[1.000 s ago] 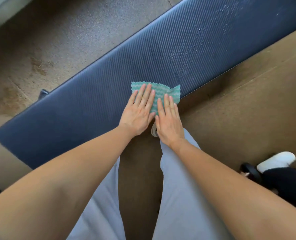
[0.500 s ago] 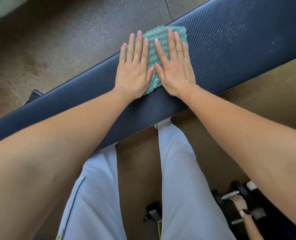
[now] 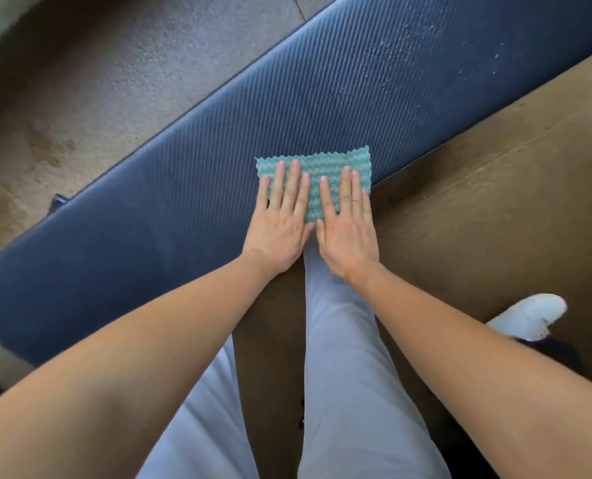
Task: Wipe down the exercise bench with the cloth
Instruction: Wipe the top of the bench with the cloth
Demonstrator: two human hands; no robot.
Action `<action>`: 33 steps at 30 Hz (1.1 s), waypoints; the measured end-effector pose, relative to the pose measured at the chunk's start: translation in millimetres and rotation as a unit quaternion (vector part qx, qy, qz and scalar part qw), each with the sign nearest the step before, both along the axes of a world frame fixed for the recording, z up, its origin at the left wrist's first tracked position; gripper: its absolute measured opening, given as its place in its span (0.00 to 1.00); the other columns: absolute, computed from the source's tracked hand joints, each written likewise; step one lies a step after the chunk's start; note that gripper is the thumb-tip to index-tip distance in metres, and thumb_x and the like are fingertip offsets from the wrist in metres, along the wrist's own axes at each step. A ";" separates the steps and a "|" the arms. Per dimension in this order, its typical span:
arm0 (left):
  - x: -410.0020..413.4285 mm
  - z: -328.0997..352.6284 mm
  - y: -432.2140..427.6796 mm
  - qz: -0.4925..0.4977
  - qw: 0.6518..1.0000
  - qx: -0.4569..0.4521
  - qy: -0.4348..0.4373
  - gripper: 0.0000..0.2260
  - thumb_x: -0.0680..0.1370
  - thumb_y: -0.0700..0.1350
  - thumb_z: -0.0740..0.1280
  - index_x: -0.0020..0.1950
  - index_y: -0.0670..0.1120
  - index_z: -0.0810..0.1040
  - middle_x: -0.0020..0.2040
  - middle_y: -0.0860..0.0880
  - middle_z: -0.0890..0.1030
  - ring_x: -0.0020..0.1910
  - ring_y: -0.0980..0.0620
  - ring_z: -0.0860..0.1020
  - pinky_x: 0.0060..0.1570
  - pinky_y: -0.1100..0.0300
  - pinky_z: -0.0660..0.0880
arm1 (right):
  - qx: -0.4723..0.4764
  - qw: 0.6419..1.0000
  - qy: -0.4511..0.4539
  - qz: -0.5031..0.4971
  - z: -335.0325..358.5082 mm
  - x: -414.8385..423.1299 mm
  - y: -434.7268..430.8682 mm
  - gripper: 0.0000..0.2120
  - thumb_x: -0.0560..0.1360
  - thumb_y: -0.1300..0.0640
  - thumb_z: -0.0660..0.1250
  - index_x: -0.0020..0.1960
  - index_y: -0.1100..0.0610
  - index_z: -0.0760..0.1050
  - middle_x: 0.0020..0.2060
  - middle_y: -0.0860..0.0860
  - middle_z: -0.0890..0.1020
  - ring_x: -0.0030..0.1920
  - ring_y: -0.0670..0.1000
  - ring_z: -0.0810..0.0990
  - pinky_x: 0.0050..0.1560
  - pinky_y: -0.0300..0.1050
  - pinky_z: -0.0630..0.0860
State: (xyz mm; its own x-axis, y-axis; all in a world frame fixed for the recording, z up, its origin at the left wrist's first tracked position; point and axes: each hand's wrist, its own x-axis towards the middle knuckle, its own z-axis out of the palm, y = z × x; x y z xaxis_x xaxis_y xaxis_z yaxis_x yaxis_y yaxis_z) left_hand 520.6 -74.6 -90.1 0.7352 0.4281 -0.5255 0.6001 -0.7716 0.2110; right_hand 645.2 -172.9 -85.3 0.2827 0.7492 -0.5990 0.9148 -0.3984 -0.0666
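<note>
Floor (image 3: 121, 74): I am seeing speckled brown flooring lying on the far left and a smoother brown surface lying on the near right.
Table (image 3: 190, 188): the dark ribbed exercise pad is running diagonally from near left to far right, and I am calling it the table here.
Trousers (image 3: 343, 375): pale grey legs are standing just near of the table's near edge.
Left hand (image 3: 279, 221): it is lying flat, palm down, its grip spread with fingers straight, and it is pressing on the left part of the cloth.
Right hand (image 3: 348, 233): it is lying flat just beside the left one, its grip spread too, fingers resting on the cloth's right part while the palm is reaching past the table's near edge.
Cloth (image 3: 322, 164): the green wavy-striped cloth is lying flat on the table at its near edge, its far strip showing beyond the fingertips.
White shoe (image 3: 526, 316): it is sitting on the floor at the near right, well apart from the hands.
Droplets (image 3: 401, 50): pale flecks are speckling the table's far right part.
</note>
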 end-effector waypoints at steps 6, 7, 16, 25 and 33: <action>8.1 -4.4 27.7 -0.038 0.999 0.009 -0.015 0.32 0.86 0.57 0.47 0.84 0.40 0.43 0.84 0.37 0.44 0.83 0.38 0.42 0.81 0.42 0.45 | 0.016 0.997 0.013 -0.077 -6.0 1.4 23.9 0.34 0.85 0.46 0.52 0.83 0.57 0.41 0.81 0.65 0.42 0.82 0.63 0.41 0.81 0.60 0.44; 16.1 -6.4 40.6 -0.038 0.999 0.018 -0.023 0.31 0.86 0.56 0.47 0.84 0.40 0.43 0.84 0.38 0.44 0.83 0.39 0.43 0.81 0.42 0.46 | 0.025 0.996 0.006 -0.081 -9.4 8.4 37.1 0.34 0.84 0.46 0.52 0.83 0.57 0.42 0.81 0.65 0.42 0.82 0.64 0.41 0.81 0.60 0.45; 126.4 -17.6 150.6 0.019 0.996 0.062 -0.067 0.31 0.86 0.55 0.46 0.83 0.38 0.44 0.84 0.36 0.45 0.83 0.35 0.44 0.81 0.39 0.46 | 0.100 0.993 -0.040 -0.044 -25.5 128.5 153.9 0.31 0.85 0.44 0.44 0.83 0.55 0.41 0.81 0.63 0.42 0.82 0.60 0.41 0.81 0.58 0.42; 110.3 -8.8 67.4 -0.104 0.993 0.028 -0.050 0.33 0.86 0.57 0.48 0.84 0.40 0.43 0.83 0.36 0.42 0.82 0.34 0.41 0.80 0.37 0.44 | 0.038 0.991 -0.056 -0.117 -14.6 91.5 45.4 0.33 0.85 0.44 0.47 0.83 0.58 0.37 0.81 0.65 0.42 0.82 0.62 0.40 0.81 0.60 0.47; 103.7 -4.2 25.7 -0.162 0.986 -0.004 -0.041 0.31 0.86 0.56 0.48 0.84 0.41 0.44 0.84 0.39 0.45 0.83 0.39 0.42 0.81 0.41 0.43 | 0.012 0.984 -0.010 -0.179 -9.8 76.1 4.0 0.35 0.85 0.47 0.51 0.82 0.59 0.37 0.80 0.66 0.40 0.81 0.64 0.39 0.81 0.59 0.46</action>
State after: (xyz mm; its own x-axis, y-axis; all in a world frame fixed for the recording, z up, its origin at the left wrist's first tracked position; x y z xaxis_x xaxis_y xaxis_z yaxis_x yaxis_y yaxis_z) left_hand 624.3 -48.9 -94.3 0.8731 0.1593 -0.4608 0.3028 -0.9179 0.2565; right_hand 721.3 -168.9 -95.1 0.5424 0.6133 -0.5741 0.7171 -0.6941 -0.0640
